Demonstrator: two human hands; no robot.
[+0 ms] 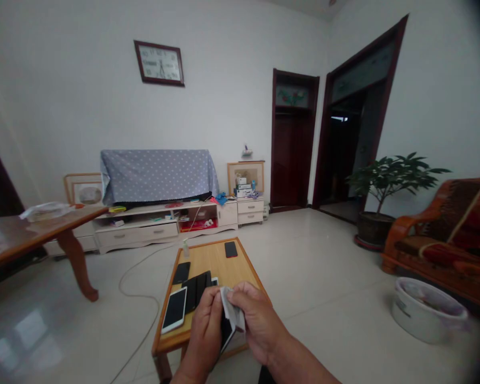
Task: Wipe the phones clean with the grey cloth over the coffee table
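Note:
My left hand (205, 326) is closed around a dark-screened phone (226, 332) with a light edge, held tilted above the near end of a small wooden table (212, 256). My right hand (255, 316) pinches a pale grey-white cloth (233, 310) against the phone's upper part. Fingers and cloth hide much of the phone. Left of my hands lie a white tablet (175, 310) and a black folded cover (197, 290). Behind the hands peeks a white device (215, 281), mostly hidden.
A black phone (181, 273), a small clear bottle (185, 247) and another dark phone (231, 249) rest farther back on the table. A cable (157, 298) runs along the floor at left. At right stand a white bin (420, 314), a potted plant (374, 226) and a wooden sofa (408, 234).

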